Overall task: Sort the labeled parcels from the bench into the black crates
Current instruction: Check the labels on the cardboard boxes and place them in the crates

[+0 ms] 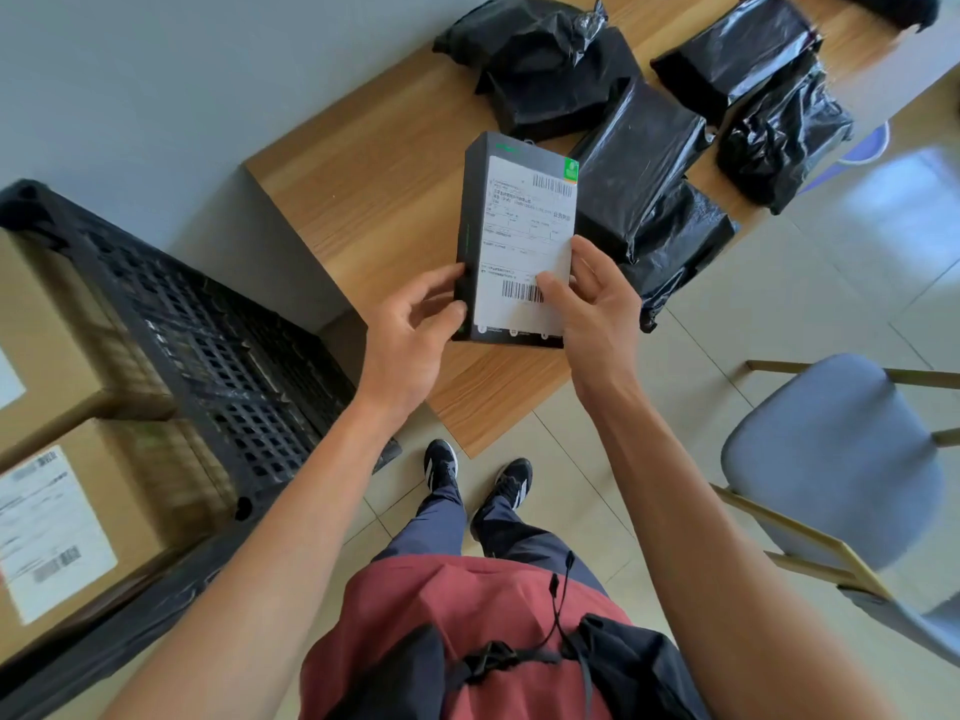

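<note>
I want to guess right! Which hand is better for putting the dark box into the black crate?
Probably the left hand. It grips the dark box on the side nearest the black crate, which stands to the person's left. The right hand holds the far side and would have to cross over.

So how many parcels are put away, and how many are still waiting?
Two cardboard boxes already sit in the black crate. The left hand and right hand hold a dark labeled box above the bench. About five black bagged parcels still wait there.
</note>
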`<action>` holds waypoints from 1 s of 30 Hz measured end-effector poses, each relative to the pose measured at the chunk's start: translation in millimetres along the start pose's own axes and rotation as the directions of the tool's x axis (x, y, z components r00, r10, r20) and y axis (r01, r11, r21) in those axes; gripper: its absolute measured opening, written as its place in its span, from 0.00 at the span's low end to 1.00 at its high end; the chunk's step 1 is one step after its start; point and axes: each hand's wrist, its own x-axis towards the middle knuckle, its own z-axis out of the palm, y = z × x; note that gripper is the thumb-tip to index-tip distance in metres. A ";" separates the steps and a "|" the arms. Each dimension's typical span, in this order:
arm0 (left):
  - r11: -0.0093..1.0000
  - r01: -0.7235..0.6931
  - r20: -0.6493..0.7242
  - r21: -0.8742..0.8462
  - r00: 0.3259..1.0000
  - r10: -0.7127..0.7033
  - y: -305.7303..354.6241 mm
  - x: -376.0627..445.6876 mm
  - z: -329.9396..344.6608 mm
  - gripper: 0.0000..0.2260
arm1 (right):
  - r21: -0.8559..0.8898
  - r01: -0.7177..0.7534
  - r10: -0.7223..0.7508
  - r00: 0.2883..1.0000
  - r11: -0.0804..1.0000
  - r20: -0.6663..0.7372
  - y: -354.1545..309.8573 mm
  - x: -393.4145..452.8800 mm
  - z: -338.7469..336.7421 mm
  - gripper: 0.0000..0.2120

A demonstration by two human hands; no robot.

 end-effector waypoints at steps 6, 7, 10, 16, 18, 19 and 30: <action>0.987 -0.041 -0.043 0.154 0.998 0.048 5.5 0.5 0.6 0.20 | -0.026 0.052 -0.054 0.996 0.998 -0.065 -3.2 -0.7 9.4 0.23; 0.984 -0.054 -0.049 0.167 0.997 0.063 6.2 0.7 -0.1 0.19 | -0.021 0.057 -0.058 0.996 0.998 -0.064 -3.5 -1.1 10.4 0.23; 0.982 -0.072 -0.079 0.177 0.993 0.087 8.9 1.2 -1.8 0.19 | -0.012 0.070 -0.071 0.996 0.997 -0.052 -5.8 -1.8 13.4 0.24; 0.984 -0.088 -0.139 0.156 0.984 0.110 12.6 -1.9 -5.3 0.20 | -0.040 0.093 -0.094 0.995 0.995 -0.028 -13.2 -4.1 21.0 0.25; 0.986 -0.084 -0.148 0.144 0.983 0.106 13.4 -3.7 -5.9 0.20 | -0.047 0.099 -0.100 0.995 0.994 -0.022 -15.7 -5.5 22.6 0.25; 0.987 -0.080 -0.155 0.142 0.983 0.102 13.2 -4.7 -5.9 0.20 | -0.049 0.103 -0.104 0.994 0.993 -0.018 -16.8 -6.2 23.0 0.25; 0.986 -0.076 -0.318 0.150 0.940 0.121 17.8 -35.7 -11.3 0.22 | -0.066 0.170 -0.158 0.975 0.983 0.154 -28.6 -21.2 30.2 0.23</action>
